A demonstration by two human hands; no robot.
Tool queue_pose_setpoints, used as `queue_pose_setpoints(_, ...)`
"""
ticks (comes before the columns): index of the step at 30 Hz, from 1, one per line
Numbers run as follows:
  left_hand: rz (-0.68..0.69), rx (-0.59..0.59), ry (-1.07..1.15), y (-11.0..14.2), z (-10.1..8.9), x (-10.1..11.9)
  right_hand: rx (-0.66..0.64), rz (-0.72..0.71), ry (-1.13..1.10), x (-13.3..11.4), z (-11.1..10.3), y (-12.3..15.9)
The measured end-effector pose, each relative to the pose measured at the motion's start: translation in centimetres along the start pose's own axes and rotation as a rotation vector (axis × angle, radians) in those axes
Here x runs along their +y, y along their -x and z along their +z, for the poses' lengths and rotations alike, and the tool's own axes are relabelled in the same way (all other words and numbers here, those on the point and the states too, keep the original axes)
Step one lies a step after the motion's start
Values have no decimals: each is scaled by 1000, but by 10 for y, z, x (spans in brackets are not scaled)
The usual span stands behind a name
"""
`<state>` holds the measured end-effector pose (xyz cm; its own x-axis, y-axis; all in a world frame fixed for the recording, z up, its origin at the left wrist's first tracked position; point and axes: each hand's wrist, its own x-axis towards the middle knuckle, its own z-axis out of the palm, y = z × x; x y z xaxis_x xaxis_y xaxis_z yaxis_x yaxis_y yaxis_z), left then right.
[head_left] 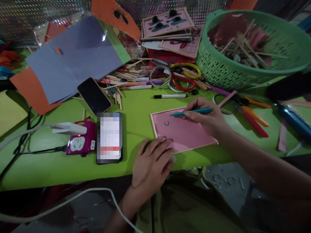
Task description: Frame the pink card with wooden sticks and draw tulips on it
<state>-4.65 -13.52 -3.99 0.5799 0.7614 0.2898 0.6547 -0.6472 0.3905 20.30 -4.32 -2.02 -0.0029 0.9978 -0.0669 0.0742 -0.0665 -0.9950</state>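
Note:
A pink card [187, 137] edged with thin wooden sticks lies on the green table [136, 106] in front of me. It bears a small dark U-shaped mark near its left side. My right hand [205, 118] pinches a teal marker pen [179, 114], whose tip points left just above the card, over the mark; whether it touches I cannot tell. My left hand [154, 158] lies flat with fingers spread, its fingertips resting on the card's lower left edge. Beyond the card is a black-and-white marker [170, 96].
A lit phone [109, 137] and a magenta power socket box [84, 142] with cables sit left, below a dark phone [94, 96]. Behind are coloured sheets [80, 55], loose sticks, scissors [183, 81] and framed cards [167, 24]. A green basket [223, 71] stands back right, pliers [255, 121] nearer.

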Motion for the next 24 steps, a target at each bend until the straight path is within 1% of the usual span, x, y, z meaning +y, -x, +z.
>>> queue_pose_setpoints(4,0,-5,11,0,-1,1,-31,-19,69,1,3,-2)
queue_pose_setpoints(10,-22,-15,25,-1,-5,3,-18,-25,108,5,1,-2)
queue_pose_setpoints(15,-52,-14,43,-1,-4,4,-10,-13,110,5,0,-1)
queue_pose_setpoints(18,-38,10,40,-1,-3,4,-12,-5,123,5,1,-1)
queue_pose_setpoints(24,-16,2,21,0,-2,3,-6,15,140,3,2,-2)
